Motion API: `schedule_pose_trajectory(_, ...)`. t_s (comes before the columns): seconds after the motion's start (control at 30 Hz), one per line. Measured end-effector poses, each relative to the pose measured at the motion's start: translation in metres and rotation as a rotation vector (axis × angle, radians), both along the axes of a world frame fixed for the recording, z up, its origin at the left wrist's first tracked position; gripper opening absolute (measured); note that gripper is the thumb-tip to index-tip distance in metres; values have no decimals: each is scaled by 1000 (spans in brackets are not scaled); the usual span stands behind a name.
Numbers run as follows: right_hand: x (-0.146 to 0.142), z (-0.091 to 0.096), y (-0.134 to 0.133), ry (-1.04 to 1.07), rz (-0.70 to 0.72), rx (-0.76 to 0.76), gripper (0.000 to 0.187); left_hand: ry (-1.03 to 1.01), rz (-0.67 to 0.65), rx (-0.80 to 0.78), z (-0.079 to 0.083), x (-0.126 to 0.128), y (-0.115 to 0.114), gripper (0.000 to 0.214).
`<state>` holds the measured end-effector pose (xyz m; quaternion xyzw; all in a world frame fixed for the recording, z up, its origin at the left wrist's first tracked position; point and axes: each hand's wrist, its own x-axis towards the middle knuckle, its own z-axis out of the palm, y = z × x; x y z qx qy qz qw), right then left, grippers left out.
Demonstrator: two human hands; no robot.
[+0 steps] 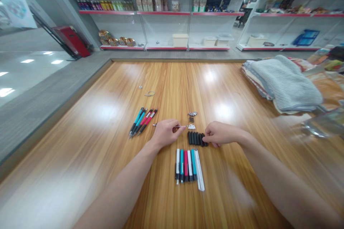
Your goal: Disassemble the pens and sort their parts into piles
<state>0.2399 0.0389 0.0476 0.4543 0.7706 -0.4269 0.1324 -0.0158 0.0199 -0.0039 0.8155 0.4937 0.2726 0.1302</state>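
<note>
Left hand (166, 133): closed in a pinch on a thin metal rod (183, 126), which is held level and pointed toward 3 o'clock.
Right hand (219, 134): curled, with the fingertips laid on the 3 o'clock end of a row of black sleeves (196, 138); whether one is gripped cannot be told.
Between the hands: the black sleeves are lined up side by side; just at 12 o'clock of them small white pieces (191, 126), dark springs (191, 119) and metal tips (192, 113) are set in a column.
Toward 6 o'clock: pen barrels (184, 164) in white, teal and red are laid in a row, with thin white tubes (200, 170) touching their 3 o'clock side.
Toward 10 o'clock: finished pens (143, 121) are grouped near the left hand, apart from it.
Open room: bare table (94, 143) is seen at 9 o'clock up to the slanted left edge, and at 12 o'clock up to the far edge, broken only by a wire ring (149, 93) and a small bit (140, 87).
In the way: folded cloths (287, 82) are stacked at 2 o'clock, well apart from the right hand.
Beyond the table: shelves (161, 12) are stocked with goods.
</note>
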Motion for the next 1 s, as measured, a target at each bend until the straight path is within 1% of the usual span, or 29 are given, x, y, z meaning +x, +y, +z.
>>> schedule_pose_trajectory(0.07,0,3,0,-2,29,44,33,-1,-4,0,0,0,0,38)
schedule_pose_trajectory(0.17,1,6,-1,-14,66,209,30,0,-2,1,0,0,0,39)
schedule_pose_trajectory(0.23,1,6,-4,-26,66,319,43,1,-4,0,0,0,0,39)
schedule_pose_trajectory(0.27,1,6,-6,-33,65,348,51,1,-5,-1,0,1,0,39)
schedule_pose_trajectory(0.33,-1,4,-10,-40,74,357,63,-1,-6,0,-1,1,0,38)
schedule_pose_trajectory(0.43,-5,1,-16,-36,84,344,67,-7,-5,1,-2,0,0,37)
schedule_pose_trajectory(0.5,-7,-1,-18,-29,73,357,64,-7,-5,0,-3,0,0,37)
schedule_pose_trajectory(0.7,-12,-6,-19,-6,56,357,42,4,-7,-5,-2,0,0,38)
schedule_pose_trajectory(0.83,-12,-8,-19,8,46,359,37,3,-8,-7,-1,0,0,38)
schedule_pose_trajectory(1.0,-10,-8,-17,2,24,389,37,-4,-3,-1,-1,0,0,38)
